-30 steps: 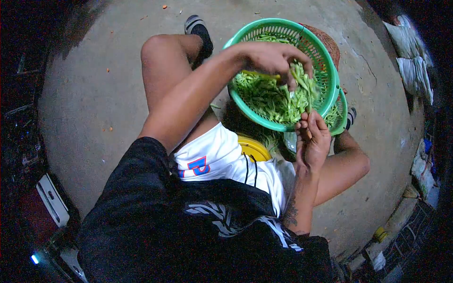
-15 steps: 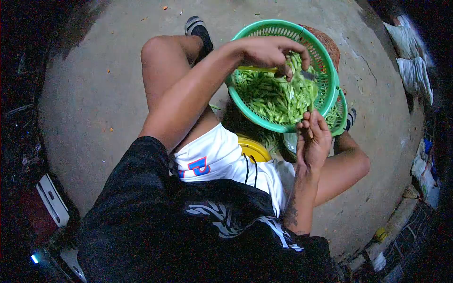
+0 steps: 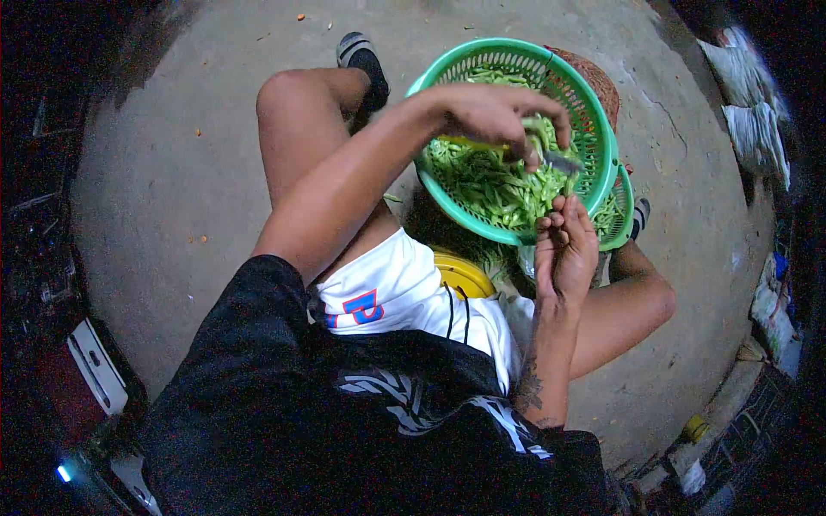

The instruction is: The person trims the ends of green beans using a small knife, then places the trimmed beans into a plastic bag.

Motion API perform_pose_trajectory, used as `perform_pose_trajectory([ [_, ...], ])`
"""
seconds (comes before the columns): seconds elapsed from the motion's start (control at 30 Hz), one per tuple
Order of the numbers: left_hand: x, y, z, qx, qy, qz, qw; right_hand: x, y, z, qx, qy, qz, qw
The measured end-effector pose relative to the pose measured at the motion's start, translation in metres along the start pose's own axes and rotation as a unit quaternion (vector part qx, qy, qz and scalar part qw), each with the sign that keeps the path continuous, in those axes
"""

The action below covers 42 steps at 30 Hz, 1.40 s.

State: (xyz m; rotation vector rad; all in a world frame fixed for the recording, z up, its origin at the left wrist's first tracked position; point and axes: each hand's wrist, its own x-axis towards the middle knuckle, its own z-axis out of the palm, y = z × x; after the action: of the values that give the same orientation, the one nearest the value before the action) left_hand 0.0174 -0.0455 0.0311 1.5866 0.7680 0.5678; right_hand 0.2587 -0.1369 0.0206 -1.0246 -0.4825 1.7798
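My left hand [image 3: 499, 119] reaches over the green plastic basket [image 3: 447, 211], its fingers curled round a knife with a yellow handle [image 3: 471, 142]. The knife's dark blade [image 3: 564, 162] is close above the fingertips of the other hand and looks blurred. Palm up at the near rim, my right hand [image 3: 568, 249] pinches a thin green vegetable piece [image 3: 570, 184] that points up toward the blade. Many cut green vegetable strips [image 3: 482, 185] fill the basket below. My left fingers partly hide the knife and the strips.
A second, smaller green basket [image 3: 621, 215] with green pieces stands behind at the right. Something reddish-brown [image 3: 594, 77] lies past the far rim. A yellow round object [image 3: 465, 277] sits between my legs. White sacks [image 3: 757, 142] lie on the right of the concrete floor [image 3: 189, 172].
My left hand and the knife have moved down, closer to my right fingertips. My right hand has shifted slightly up and to the left, still pinching a green piece.
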Motion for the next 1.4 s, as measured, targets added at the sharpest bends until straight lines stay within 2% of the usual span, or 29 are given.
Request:
perform_pose_trajectory([
  [0.03, -0.001, 0.002, 0.006, 0.056, -0.015, 0.039, 0.998, 0.000, 0.002, 0.001, 0.019, 0.001, 0.002, 1.000],
  [0.07, 0.000, 0.004, 0.011, 0.054, -0.015, 0.039, 0.998, 0.000, 0.003, 0.002, 0.037, 0.003, 0.005, 0.999],
  [0.27, 0.005, 0.000, 0.016, -0.075, -0.069, 0.004, 0.995, 0.001, 0.007, 0.000, 0.049, -0.044, -0.015, 0.998],
  [0.3, 0.002, 0.000, 0.013, -0.114, -0.020, 0.016, 0.993, 0.000, 0.006, 0.000, 0.050, -0.044, -0.015, 0.998],
  [0.33, -0.001, 0.000, 0.002, -0.049, 0.007, -0.004, 0.999, 0.000, 0.005, 0.001, 0.049, -0.043, -0.007, 0.998],
  [0.4, -0.003, 0.003, -0.010, -0.083, 0.017, -0.044, 0.995, 0.001, 0.002, 0.006, 0.052, -0.043, -0.004, 0.998],
  [0.43, -0.002, 0.004, -0.009, -0.079, 0.010, -0.044, 0.996, 0.002, 0.000, 0.010, 0.002, -0.001, -0.011, 1.000],
  [0.47, -0.001, 0.006, -0.006, 0.009, 0.033, -0.024, 0.999, 0.004, 0.000, 0.014, -0.045, 0.042, -0.017, 0.998],
  [0.53, 0.000, -0.004, 0.002, 0.229, 0.087, 0.028, 0.969, 0.013, -0.004, 0.009, -0.063, 0.011, -0.045, 0.997],
  [0.6, 0.005, -0.002, 0.009, 0.234, 0.081, -0.090, 0.965, 0.014, -0.008, 0.013, -0.094, 0.010, -0.035, 0.995],
  [0.67, 0.007, 0.014, 0.011, 0.239, 0.067, -0.066, 0.966, 0.016, -0.011, 0.019, -0.088, 0.031, -0.034, 0.995],
  [0.73, 0.010, 0.016, 0.014, 0.177, 0.063, 0.009, 0.982, 0.022, -0.014, 0.018, -0.094, 0.012, 0.018, 0.995],
  [0.8, 0.012, 0.019, 0.016, 0.184, 0.037, 0.023, 0.982, 0.030, -0.010, 0.018, -0.095, 0.013, -0.015, 0.995],
  [0.9, 0.012, 0.023, 0.021, 0.044, 0.021, -0.102, 0.994, 0.034, -0.004, 0.011, -0.171, 0.034, -0.077, 0.982],
  [0.93, 0.011, 0.022, 0.021, 0.049, 0.014, -0.105, 0.993, 0.033, -0.005, 0.010, -0.163, 0.038, -0.079, 0.983],
  [1.0, 0.007, 0.022, 0.020, 0.188, 0.101, -0.087, 0.973, 0.030, -0.010, 0.006, -0.230, 0.051, -0.101, 0.967],
  [1.03, 0.006, 0.019, 0.018, 0.202, 0.109, -0.087, 0.969, 0.027, -0.013, 0.006, -0.232, 0.053, -0.103, 0.966],
  [1.07, 0.006, 0.019, 0.014, 0.210, 0.106, -0.085, 0.968, 0.027, -0.017, 0.006, -0.226, 0.053, -0.108, 0.967],
  [1.13, 0.005, 0.030, 0.009, 0.184, 0.040, -0.086, 0.978, 0.027, -0.029, 0.003, -0.265, 0.040, -0.131, 0.955],
  [1.27, 0.001, 0.060, 0.018, 0.141, 0.056, -0.133, 0.979, 0.032, -0.046, 0.000, -0.232, 0.024, -0.142, 0.962],
  [1.3, 0.000, 0.075, 0.030, 0.187, 0.050, -0.112, 0.975, 0.034, -0.050, 0.000, -0.223, 0.015, -0.146, 0.964],
  [1.33, 0.004, 0.089, 0.042, 0.338, 0.026, -0.149, 0.929, 0.035, -0.058, 0.001, -0.221, 0.014, -0.155, 0.963],
  [1.4, 0.007, 0.066, 0.034, 0.354, 0.086, -0.060, 0.929, 0.037, -0.057, 0.000, -0.171, -0.028, -0.131, 0.976],
])
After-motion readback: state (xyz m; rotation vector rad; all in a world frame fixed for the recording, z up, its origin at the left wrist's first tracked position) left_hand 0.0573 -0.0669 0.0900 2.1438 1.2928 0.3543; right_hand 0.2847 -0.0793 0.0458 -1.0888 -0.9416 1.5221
